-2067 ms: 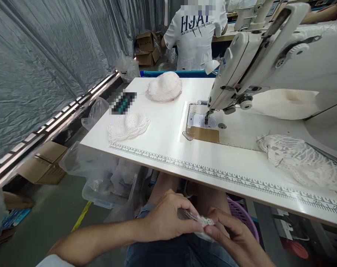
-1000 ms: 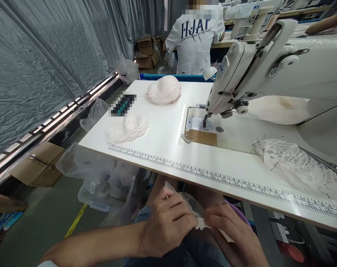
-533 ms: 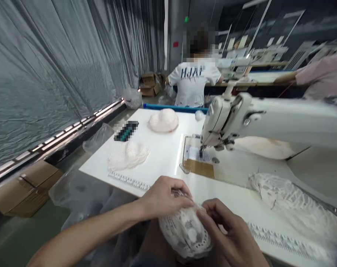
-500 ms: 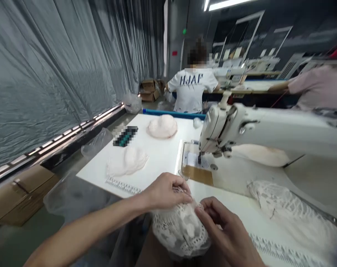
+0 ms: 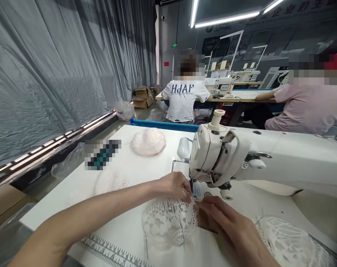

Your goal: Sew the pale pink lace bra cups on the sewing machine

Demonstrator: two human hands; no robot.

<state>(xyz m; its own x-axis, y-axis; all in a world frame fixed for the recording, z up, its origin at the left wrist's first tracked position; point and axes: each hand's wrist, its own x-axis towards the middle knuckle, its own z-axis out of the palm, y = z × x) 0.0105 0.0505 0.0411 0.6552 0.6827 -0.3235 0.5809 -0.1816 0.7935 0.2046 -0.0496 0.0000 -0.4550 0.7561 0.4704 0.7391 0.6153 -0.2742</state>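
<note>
A white lace piece (image 5: 168, 222), cup-shaped and sheer, lies at the front of a sewing machine (image 5: 210, 159), its far edge close to the needle. The fingers of my left hand (image 5: 177, 185) are closed on that far edge, just left of the presser foot. From the right, my right hand (image 5: 229, 222) pinches the lace edge by the needle plate; its fingertips are partly hidden. Another white lace piece (image 5: 290, 241) rests to the right of my right hand. Beyond my left forearm lies a pale lace piece (image 5: 107, 181), partly covered by the arm.
A pale pink cup (image 5: 148, 142) sits on the white table (image 5: 60, 200), near a blurred dark item (image 5: 103, 155). Ruler markings (image 5: 102, 252) run along the front. Ahead, a person in a white shirt (image 5: 182, 100) and one in pink (image 5: 310, 104) sit at other machines.
Both hands have carried the lace piece from the table's front edge forward to the machine's needle area. The view has moved closer to the machine.
</note>
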